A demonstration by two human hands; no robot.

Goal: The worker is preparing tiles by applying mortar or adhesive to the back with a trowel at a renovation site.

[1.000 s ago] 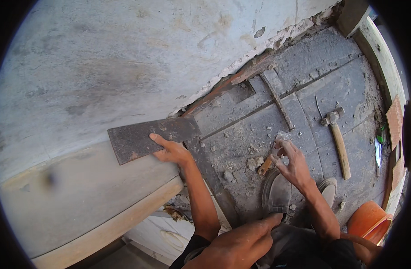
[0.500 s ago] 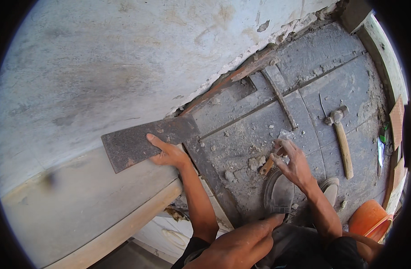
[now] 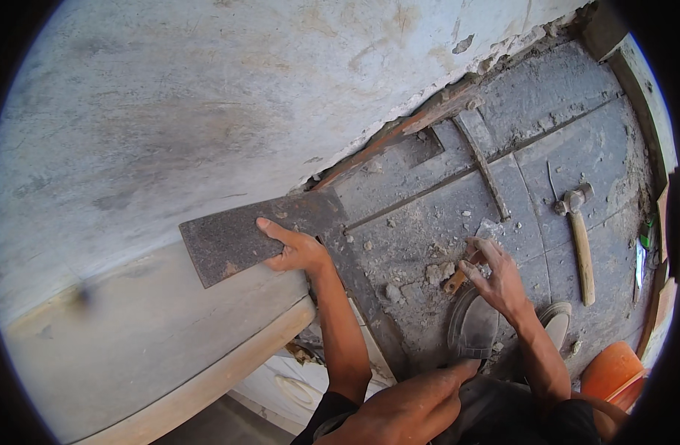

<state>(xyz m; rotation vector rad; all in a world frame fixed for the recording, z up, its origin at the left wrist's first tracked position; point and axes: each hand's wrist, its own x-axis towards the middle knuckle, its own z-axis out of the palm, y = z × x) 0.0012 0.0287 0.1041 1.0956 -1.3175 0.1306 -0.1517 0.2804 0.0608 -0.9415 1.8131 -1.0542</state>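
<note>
My left hand (image 3: 295, 248) grips a dark stone slab (image 3: 229, 241) by its lower edge, thumb on top and fingers underneath. The slab bridges the pale ledge (image 3: 158, 326) and the floor's corner, beside the whitewashed wall (image 3: 169, 111). Low over the rubble, my right hand (image 3: 497, 280) has bent fingers, with a gap between thumb and fingertips. Beneath its thumb shows a short wooden handle (image 3: 454, 281); the hand covers part of it, and I see no firm grip on it.
Right of my hand lies a hammer (image 3: 581, 241) with a wooden handle. A metal bar (image 3: 482, 169) rests on the dirty grey floor tiles (image 3: 577, 148). An orange bucket (image 3: 611, 374) and a green-handled blade (image 3: 641, 256) sit at the right. Rubble (image 3: 438, 273) is scattered before my shoe (image 3: 473, 326).
The whole view has shifted slightly, so the scene sits a little farther right and lower. Both hands keep nearly the same pose, the left still on the stone slab.
</note>
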